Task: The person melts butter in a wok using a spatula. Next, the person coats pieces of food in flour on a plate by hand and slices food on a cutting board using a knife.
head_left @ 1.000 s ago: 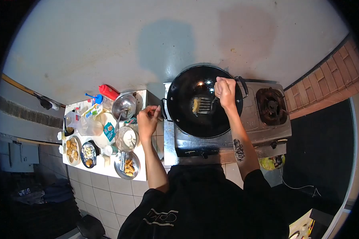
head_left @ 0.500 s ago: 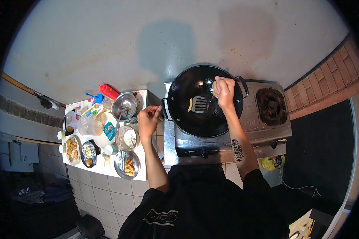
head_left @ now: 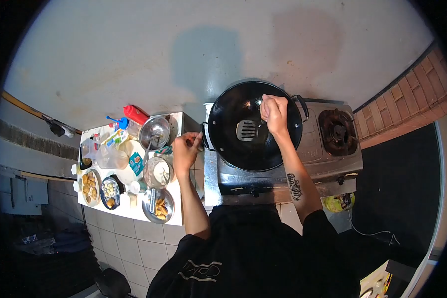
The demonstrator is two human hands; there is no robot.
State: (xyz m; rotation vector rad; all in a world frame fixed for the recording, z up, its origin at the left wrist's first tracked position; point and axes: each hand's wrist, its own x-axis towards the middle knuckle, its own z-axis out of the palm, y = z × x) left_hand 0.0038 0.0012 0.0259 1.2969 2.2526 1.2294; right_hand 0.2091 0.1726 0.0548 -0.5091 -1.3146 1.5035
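Slotted spatula [head_left: 242,130] was inside the wok [head_left: 233,155] | my right hand [head_left: 275,113] held it, fist closed | left hand [head_left: 185,153] curled beside wok handle [head_left: 207,137], pinch unclear | browned pieces [head_left: 161,208] already sat in near-left bowl [head_left: 170,199]; what was left, I couldn't tell.

The wok handle [head_left: 304,105] stands between the right hand [head_left: 274,114] and open room above the burner [head_left: 338,132]

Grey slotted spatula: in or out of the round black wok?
In: the slotted spatula shows its head within the wok, beside the right hand.
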